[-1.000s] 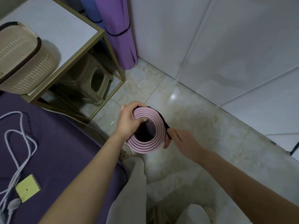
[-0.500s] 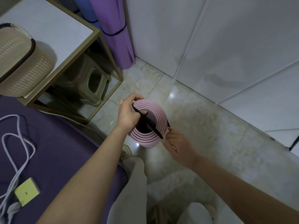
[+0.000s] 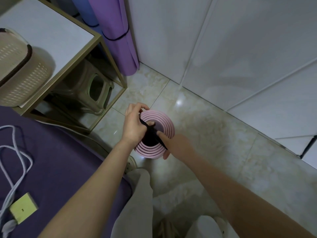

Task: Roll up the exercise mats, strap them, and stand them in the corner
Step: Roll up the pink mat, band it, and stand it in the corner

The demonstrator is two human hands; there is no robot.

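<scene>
A rolled pink mat [image 3: 165,127] stands on end on the tiled floor, its spiral top facing me. A black strap [image 3: 151,133] stretches across that top. My left hand [image 3: 135,124] grips the mat's upper left rim, with the strap's upper end under its fingers. My right hand [image 3: 173,143] pinches the strap's lower end at the mat's near right edge. A purple rolled mat [image 3: 118,35] with a black band stands in the corner against the wall, a blue rolled mat [image 3: 89,12] behind it.
A gold-framed side table [image 3: 56,43] with a cream basket [image 3: 18,71] stands at left, a plastic stool [image 3: 92,93] beneath it. A purple-covered bed [image 3: 51,160] holds a white cable [image 3: 13,162] and a green charger [image 3: 23,209]. White tiled walls close the right.
The black strap came from the mat's right side up over its top. My right hand moved in over the mat's near edge, holding the strap end. The view shifted slightly.
</scene>
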